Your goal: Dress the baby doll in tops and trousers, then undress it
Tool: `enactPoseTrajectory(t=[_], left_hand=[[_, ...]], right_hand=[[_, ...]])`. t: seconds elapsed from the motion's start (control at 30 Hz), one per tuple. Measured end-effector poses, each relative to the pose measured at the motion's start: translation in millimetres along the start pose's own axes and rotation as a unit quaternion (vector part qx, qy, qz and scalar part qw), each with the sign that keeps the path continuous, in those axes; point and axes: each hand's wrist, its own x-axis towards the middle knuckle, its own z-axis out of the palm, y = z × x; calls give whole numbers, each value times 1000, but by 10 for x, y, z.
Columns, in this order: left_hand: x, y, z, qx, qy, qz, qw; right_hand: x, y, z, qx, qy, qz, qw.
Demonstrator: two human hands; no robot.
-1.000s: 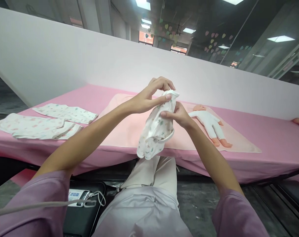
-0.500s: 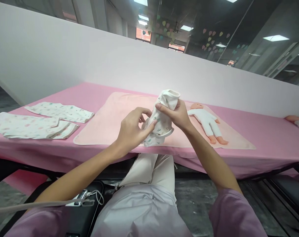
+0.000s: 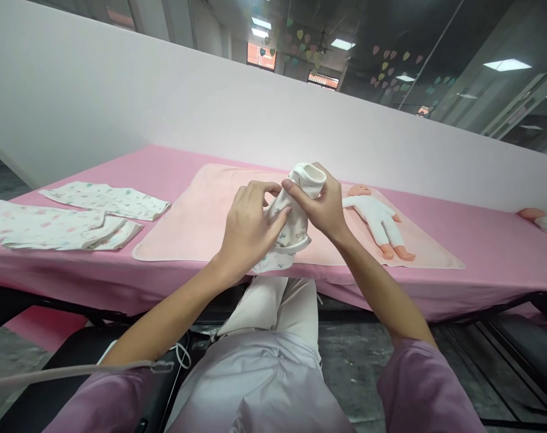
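Observation:
Both hands hold a small white baby garment (image 3: pixel 295 225) with a tiny coloured print, bunched up above the near edge of the pink table. My left hand (image 3: pixel 248 231) grips its lower, gathered part with curled fingers. My right hand (image 3: pixel 322 207) pinches the open cuff at the top. A baby doll (image 3: pixel 377 219) in a white suit lies on its back just right of my right hand, on a light pink mat (image 3: pixel 196 222).
Two folded printed baby garments (image 3: pixel 106 200) (image 3: pixel 52 225) lie at the left end of the pink table (image 3: pixel 503 264). A white partition wall runs behind the table. Another doll part (image 3: pixel 541 219) shows at the far right edge. My legs and a cable are below.
My left hand dropped from the garment's top to its lower part and gathered the cloth upward. The right hand shifted up to pinch the cuff. The hanging part is now shorter.

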Motion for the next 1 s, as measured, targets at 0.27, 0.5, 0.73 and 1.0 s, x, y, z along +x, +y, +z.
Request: enactPoseTrajectory(t=[0.27,0.5,0.73,1.0], left_hand=[[66,-30,52,-234,-154,-138,950],[94,-276,265,-358,-215,-126,900],[-216,-499,502,-308,-164,-33,936],[-330,-428,649,-247,-150,35,957]], right_hand=[[-17,192,1,36,-36,23,998],[-16,239,-15,96,-62,69,991],[-12,128,-148,143,-92,94,981],[148,-11,-500,112,-190,112,969]])
